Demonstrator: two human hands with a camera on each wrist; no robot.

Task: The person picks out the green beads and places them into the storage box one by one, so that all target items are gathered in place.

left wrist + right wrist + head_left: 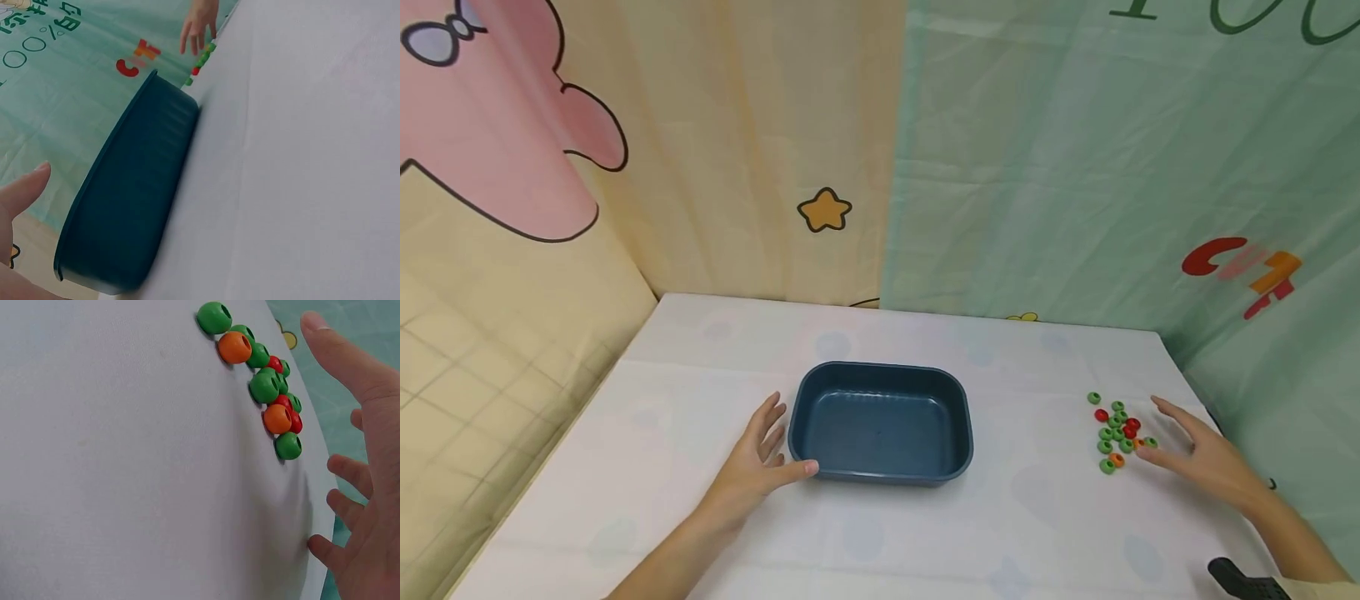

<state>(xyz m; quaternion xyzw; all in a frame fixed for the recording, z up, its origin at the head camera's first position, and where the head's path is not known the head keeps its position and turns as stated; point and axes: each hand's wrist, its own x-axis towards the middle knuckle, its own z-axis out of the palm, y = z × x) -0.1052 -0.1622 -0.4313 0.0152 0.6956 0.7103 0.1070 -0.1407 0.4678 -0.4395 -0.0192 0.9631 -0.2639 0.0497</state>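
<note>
A dark blue rectangular tub (pixel 880 423) stands in the middle of the table, with nothing inside it. At its left end is my left hand (pixel 752 467), fingers spread and thumb right by the near left corner of the rim. On the right lies a loose cluster of round beads with holes, mostly green (pixel 1105 447), some red (pixel 1101 415) and orange (pixel 1117 460). My right hand (pixel 1206 458) hovers at the right side of the cluster, thumb and fingers apart. In the right wrist view the beads, such as an orange bead (pixel 235 348), lie beside the spread fingers and nothing is held.
A white cloth with faint spots covers the table (pixel 1030 533). Behind it hang a yellow curtain (pixel 737 167) and a green curtain (pixel 1045 167). A black strap-like piece (pixel 1247 581) shows near the right forearm.
</note>
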